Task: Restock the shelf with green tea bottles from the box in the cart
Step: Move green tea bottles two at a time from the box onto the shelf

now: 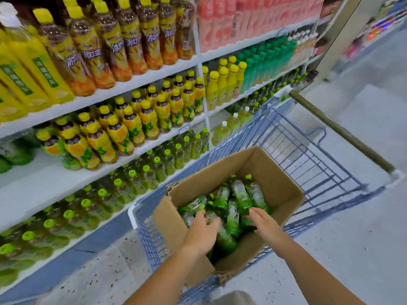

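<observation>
Fingers (211, 221) of your left hand (201, 232) bend over a green tea bottle directly beneath them; you cannot tell whether they grip it. Your right hand (264, 224) is spread and empty, its tips just meeting another. The green tea bottles (240, 194) lie flat, long axes running away from your fingertips. At least seven show in one cardboard box (271, 172) inside one cart (308, 150); the shelf (39, 190) stands leftward.

The open brown cardboard box (271, 172) sits at lower centre inside the blue wire cart (149, 243), holding green-labelled, green-capped bottles (240, 194) lying jumbled on their sides, while matching shelved bottles (132, 179) stand upright in rows on the white shelf (44, 188) at lower left.
</observation>
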The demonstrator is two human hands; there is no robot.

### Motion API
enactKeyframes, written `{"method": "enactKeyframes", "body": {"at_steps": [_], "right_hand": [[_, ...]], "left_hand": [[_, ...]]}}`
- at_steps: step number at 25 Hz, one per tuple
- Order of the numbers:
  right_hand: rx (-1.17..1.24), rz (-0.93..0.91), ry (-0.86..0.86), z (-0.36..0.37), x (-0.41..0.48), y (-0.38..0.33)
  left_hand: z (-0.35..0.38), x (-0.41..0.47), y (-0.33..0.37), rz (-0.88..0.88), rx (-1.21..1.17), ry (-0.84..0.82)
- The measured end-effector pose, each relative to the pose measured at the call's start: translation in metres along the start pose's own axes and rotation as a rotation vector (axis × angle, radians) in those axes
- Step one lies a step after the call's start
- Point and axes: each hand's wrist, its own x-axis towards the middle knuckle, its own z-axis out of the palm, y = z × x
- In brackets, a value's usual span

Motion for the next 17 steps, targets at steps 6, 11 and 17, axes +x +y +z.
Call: {"method": "enactKeyframes", "body": {"at_steps": [6,11,17], "right_hand": [[-0.113,0.006,-0.045,-0.024,0.086,0.005],[-0.324,0.012,-0.041,-0.023,0.160,0.023],[-0.497,-0.003,0.047,-0.019,0.242,0.052]], "left_hand": [[0.045,0.072,-0.009,-0.179,0.079,0.095],[0.064,0.150,-0.037,-0.336,0.164,0.194],[0.079,0.215,-0.062,-0.386,0.413,0.233]]}}
